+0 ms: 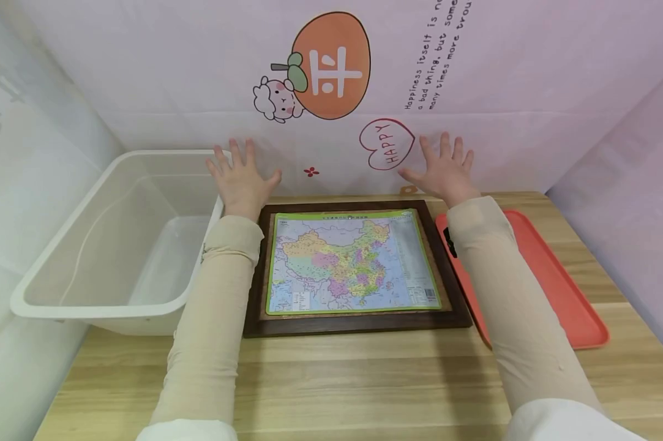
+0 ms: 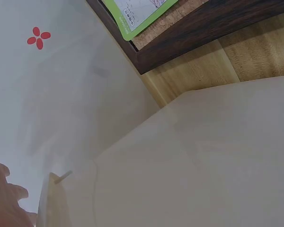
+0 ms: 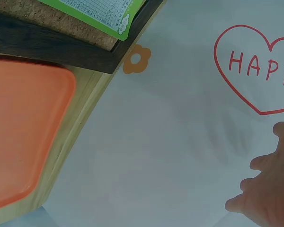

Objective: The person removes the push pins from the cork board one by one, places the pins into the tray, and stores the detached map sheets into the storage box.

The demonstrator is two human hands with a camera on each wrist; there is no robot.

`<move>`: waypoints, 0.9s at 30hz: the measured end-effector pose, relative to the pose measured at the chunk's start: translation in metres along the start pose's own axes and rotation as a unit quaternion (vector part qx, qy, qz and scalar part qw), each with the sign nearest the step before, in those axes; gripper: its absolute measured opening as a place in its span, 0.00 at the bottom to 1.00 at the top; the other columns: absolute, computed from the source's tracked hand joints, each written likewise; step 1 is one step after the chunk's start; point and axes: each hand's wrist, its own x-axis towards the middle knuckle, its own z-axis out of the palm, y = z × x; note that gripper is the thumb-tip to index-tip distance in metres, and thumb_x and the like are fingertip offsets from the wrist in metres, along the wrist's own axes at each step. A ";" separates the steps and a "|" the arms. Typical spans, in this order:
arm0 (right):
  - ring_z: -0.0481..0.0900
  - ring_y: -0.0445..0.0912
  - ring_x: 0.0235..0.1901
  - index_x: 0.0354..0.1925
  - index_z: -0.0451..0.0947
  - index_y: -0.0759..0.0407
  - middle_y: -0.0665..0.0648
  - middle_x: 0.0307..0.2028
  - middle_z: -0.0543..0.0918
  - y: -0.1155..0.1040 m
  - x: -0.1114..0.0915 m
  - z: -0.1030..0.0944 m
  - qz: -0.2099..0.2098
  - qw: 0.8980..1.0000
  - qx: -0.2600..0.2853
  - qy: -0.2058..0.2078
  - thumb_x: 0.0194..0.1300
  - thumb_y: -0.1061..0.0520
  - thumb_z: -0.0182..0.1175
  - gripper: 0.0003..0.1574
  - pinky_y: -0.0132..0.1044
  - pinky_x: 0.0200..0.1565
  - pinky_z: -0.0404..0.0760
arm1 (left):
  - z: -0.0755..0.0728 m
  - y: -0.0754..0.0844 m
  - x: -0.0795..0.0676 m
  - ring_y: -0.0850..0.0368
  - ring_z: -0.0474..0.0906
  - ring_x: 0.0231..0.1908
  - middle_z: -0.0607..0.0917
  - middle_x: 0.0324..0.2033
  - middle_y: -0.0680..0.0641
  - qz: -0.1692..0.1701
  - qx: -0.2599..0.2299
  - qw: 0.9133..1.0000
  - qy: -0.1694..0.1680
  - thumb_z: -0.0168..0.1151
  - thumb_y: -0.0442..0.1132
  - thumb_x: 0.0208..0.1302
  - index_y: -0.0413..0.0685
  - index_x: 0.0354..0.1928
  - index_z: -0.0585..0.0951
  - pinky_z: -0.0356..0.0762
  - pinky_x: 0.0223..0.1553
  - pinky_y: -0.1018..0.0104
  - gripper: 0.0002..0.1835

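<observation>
Fingers spread, my left hand [image 1: 244, 184] is raised beside the rim of the white plastic tub, above the back left corner of a dark wooden frame [image 1: 359, 329]. My right hand [image 1: 447, 174] is likewise spread out, over the frame's back right corner and close to the printed heart on the wall sheet. Neither hand holds anything. Between the forearms lies a map of China [image 1: 353, 263] with a green border, on the cork backing [image 3: 61, 21] inside the frame. Beige sleeves cover both forearms.
The deep white tub [image 1: 116, 310] stands at the left of the wooden table [image 1: 342, 386]. A red tray [image 1: 557, 294] lies at the right, partly under my right forearm in the head view. Behind the table hangs a printed white sheet [image 1: 199, 73].
</observation>
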 end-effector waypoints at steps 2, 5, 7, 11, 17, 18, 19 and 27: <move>0.17 0.69 0.71 0.75 0.26 0.50 0.70 0.72 0.19 0.000 0.000 0.000 0.000 1.000 0.001 0.000 0.66 0.26 0.40 0.56 0.70 0.66 0.24 | 0.001 0.000 0.000 0.33 0.30 0.74 0.35 0.75 0.40 0.003 0.001 1.000 0.004 0.33 0.71 0.66 0.53 0.76 0.34 0.31 0.73 0.39 0.47; 0.17 0.69 0.70 0.75 0.26 0.49 0.70 0.72 0.19 0.000 0.001 0.003 -0.001 1.000 0.003 -0.001 0.66 0.26 0.40 0.57 0.70 0.66 0.23 | 0.003 0.002 0.000 0.34 0.30 0.74 0.36 0.76 0.40 0.008 0.003 1.000 0.011 0.33 0.71 0.66 0.53 0.76 0.35 0.32 0.73 0.39 0.47; 0.17 0.69 0.70 0.75 0.26 0.49 0.70 0.72 0.19 0.000 0.002 0.004 -0.003 1.000 0.005 -0.003 0.66 0.25 0.39 0.57 0.70 0.66 0.23 | 0.004 0.003 -0.001 0.34 0.30 0.74 0.37 0.76 0.39 0.012 0.006 1.000 0.017 0.34 0.70 0.67 0.53 0.76 0.35 0.32 0.73 0.39 0.46; 0.18 0.70 0.70 0.76 0.27 0.50 0.71 0.72 0.21 -0.001 0.003 0.009 -0.006 1.000 0.002 -0.004 0.65 0.24 0.38 0.57 0.70 0.67 0.25 | 0.006 0.007 -0.001 0.35 0.31 0.75 0.38 0.76 0.39 0.018 0.010 0.999 0.029 0.35 0.69 0.67 0.53 0.76 0.36 0.32 0.73 0.41 0.45; 0.23 0.70 0.72 0.76 0.30 0.54 0.71 0.73 0.25 -0.004 0.006 0.016 -0.010 1.000 -0.007 -0.005 0.66 0.25 0.38 0.57 0.69 0.68 0.28 | 0.014 0.017 -0.001 0.37 0.32 0.75 0.41 0.76 0.41 0.037 -0.020 0.998 0.050 0.40 0.65 0.68 0.55 0.76 0.39 0.32 0.74 0.42 0.43; 0.23 0.70 0.72 0.76 0.31 0.54 0.71 0.73 0.26 -0.005 0.007 0.018 -0.011 1.000 -0.005 -0.007 0.67 0.26 0.39 0.57 0.68 0.68 0.28 | 0.016 0.018 -0.001 0.37 0.33 0.75 0.41 0.76 0.41 0.042 -0.025 0.997 0.052 0.41 0.65 0.68 0.55 0.76 0.39 0.31 0.74 0.43 0.43; 0.24 0.69 0.72 0.76 0.32 0.55 0.70 0.74 0.26 -0.006 0.007 0.020 -0.011 1.000 -0.003 -0.008 0.67 0.27 0.40 0.56 0.68 0.68 0.29 | 0.018 0.020 -0.002 0.37 0.33 0.75 0.42 0.76 0.41 0.046 -0.026 0.997 0.054 0.41 0.64 0.68 0.55 0.76 0.40 0.31 0.74 0.43 0.43; 0.27 0.69 0.73 0.76 0.36 0.57 0.70 0.74 0.30 -0.008 0.012 0.033 -0.015 1.000 0.010 -0.011 0.68 0.33 0.45 0.53 0.67 0.70 0.31 | 0.031 0.026 -0.004 0.37 0.37 0.75 0.44 0.76 0.41 0.073 -0.002 0.996 0.055 0.40 0.64 0.69 0.55 0.76 0.42 0.35 0.74 0.43 0.41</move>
